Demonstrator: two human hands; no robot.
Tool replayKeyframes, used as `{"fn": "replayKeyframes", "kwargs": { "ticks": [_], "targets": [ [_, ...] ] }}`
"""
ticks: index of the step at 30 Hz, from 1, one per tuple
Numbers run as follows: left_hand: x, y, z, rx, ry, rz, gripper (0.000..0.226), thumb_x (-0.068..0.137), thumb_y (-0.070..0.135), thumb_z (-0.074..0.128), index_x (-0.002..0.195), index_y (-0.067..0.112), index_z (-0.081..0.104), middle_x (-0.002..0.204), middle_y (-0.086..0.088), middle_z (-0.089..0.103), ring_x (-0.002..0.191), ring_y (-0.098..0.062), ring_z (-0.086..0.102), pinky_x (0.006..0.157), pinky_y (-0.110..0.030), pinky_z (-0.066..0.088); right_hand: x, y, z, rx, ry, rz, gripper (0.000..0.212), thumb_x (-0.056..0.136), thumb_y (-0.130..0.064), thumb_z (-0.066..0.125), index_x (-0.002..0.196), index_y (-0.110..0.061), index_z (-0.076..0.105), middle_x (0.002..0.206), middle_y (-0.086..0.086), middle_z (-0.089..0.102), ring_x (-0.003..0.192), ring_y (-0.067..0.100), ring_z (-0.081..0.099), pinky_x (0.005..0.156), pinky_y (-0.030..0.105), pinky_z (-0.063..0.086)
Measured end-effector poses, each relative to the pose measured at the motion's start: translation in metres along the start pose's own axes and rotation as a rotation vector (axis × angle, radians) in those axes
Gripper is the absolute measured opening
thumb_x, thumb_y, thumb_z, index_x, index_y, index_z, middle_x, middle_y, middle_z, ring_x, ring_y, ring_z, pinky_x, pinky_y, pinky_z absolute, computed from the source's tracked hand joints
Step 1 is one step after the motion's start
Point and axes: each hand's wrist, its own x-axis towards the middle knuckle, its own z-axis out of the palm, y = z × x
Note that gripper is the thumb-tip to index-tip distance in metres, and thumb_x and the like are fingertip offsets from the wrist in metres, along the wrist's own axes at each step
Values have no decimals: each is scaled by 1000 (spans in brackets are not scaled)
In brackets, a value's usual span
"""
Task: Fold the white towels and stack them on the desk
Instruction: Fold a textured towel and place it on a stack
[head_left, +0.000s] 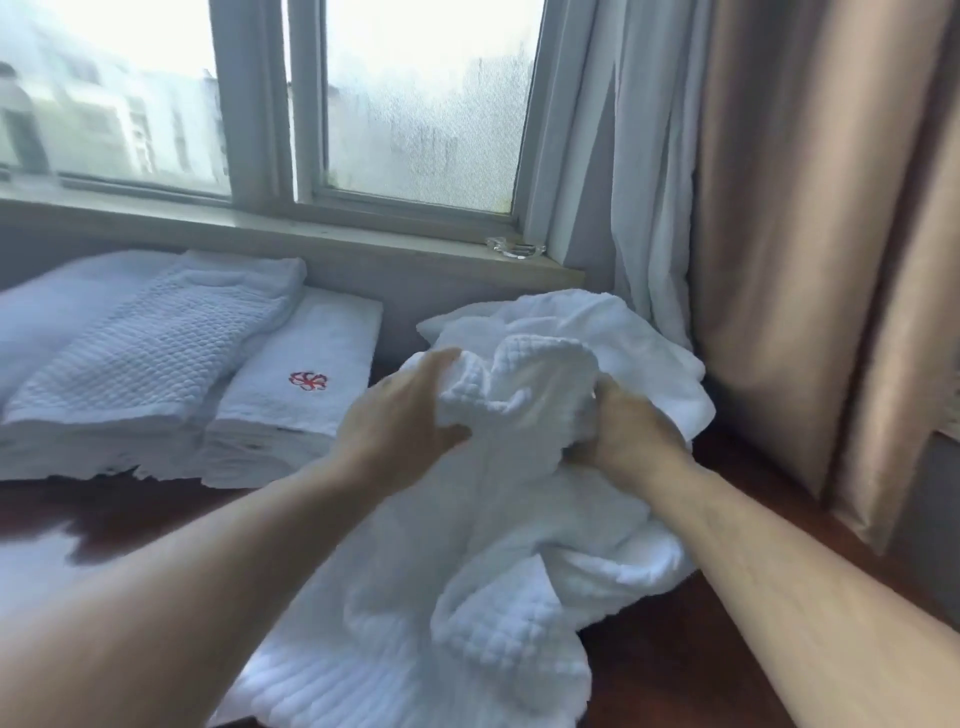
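Note:
A crumpled white waffle-weave towel (488, 561) lies bunched in the middle of the dark wooden desk (675, 665). My left hand (405, 421) and my right hand (628, 426) both grip its raised upper part, a short way apart. Behind it sits another loose white towel (639, 338). At the left stands a stack of folded towels: a waffle-weave stack (140, 358) and, beside it, a smooth stack (306, 384) with a red embroidered emblem on top.
A window sill (291, 234) runs along the back, with a clear glass ashtray (515, 248) on it. White sheer and beige curtains (810, 234) hang at the right, close to the towel pile. Bare desk shows at front left.

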Motion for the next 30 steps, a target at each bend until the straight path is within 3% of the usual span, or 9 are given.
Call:
{"fn": "replayKeyframes", "kwargs": {
  "ticks": [3, 6, 10, 14, 17, 20, 22, 24, 30],
  "targets": [
    [4, 1, -50, -82, 379, 60, 68, 78, 39, 81, 134, 31, 44, 127, -3, 65, 112, -32, 59, 84, -41, 45, -7, -9, -41, 59, 567, 8, 58, 85, -35, 69, 138, -29, 47, 115, 3, 67, 98, 35, 65, 70, 35, 41],
    [-1, 1, -87, -97, 505, 53, 64, 77, 52, 74, 129, 27, 47, 122, -5, 62, 112, -32, 55, 90, -46, 43, -22, -11, -66, 78, 649, 30, 59, 85, -28, 68, 140, -21, 47, 132, 8, 57, 116, 35, 58, 87, 41, 41],
    [-55, -16, -98, 125, 217, 64, 57, 65, 49, 62, 114, 25, 45, 114, -5, 54, 110, -34, 49, 90, -47, 39, -66, -15, -60, -39, 180, -171, 47, 75, -41, 77, 117, -32, 57, 121, -6, 61, 110, 11, 58, 87, 26, 44],
    [-135, -51, -90, 459, -546, 98, 86, 43, 93, 50, 111, 40, 46, 127, 12, 35, 126, -18, 31, 102, -38, 33, -107, -5, -30, -164, -632, -152, 55, 56, -70, 84, 94, -42, 57, 96, -24, 63, 89, -3, 61, 68, 13, 42],
    [-146, -52, -89, 453, -653, 148, 75, 45, 101, 43, 84, 37, 47, 142, 19, 32, 140, -12, 21, 110, -37, 25, -102, -10, -17, -117, -380, -242, 58, 55, -75, 83, 88, -36, 56, 96, -18, 60, 88, 0, 56, 68, 18, 40],
    [-130, -40, -95, 354, -573, 201, 65, 56, 98, 45, 88, 41, 45, 142, 25, 36, 122, 0, 43, 85, -31, 43, -97, -32, -8, 58, -118, -415, 73, 54, -88, 69, 106, -39, 55, 113, -21, 53, 100, -2, 49, 79, 13, 36],
    [-121, -35, -96, 299, -600, 257, 76, 59, 87, 61, 123, 55, 34, 158, 26, 15, 130, 5, 32, 87, -31, 45, -100, -48, 0, 68, -298, -400, 91, 54, -100, 54, 127, -46, 50, 125, -26, 51, 109, -4, 50, 87, 16, 38],
    [-115, -35, -91, 393, -735, 239, 105, 58, 80, 72, 144, 57, 16, 155, 21, 29, 133, -1, 36, 92, -32, 44, -105, -55, 13, -30, -479, -328, 87, 62, -100, 43, 128, -46, 53, 114, -23, 59, 103, 1, 57, 90, 26, 45],
    [-116, -25, -88, 882, -530, 311, 43, 80, 65, 58, 99, 28, 67, 99, 6, 65, 100, -20, 59, 84, -36, 36, -114, -53, 35, -548, -675, -348, 28, 98, -50, 47, 95, -25, 61, 94, -6, 62, 78, 15, 54, 69, 32, 44]
  ]
}}
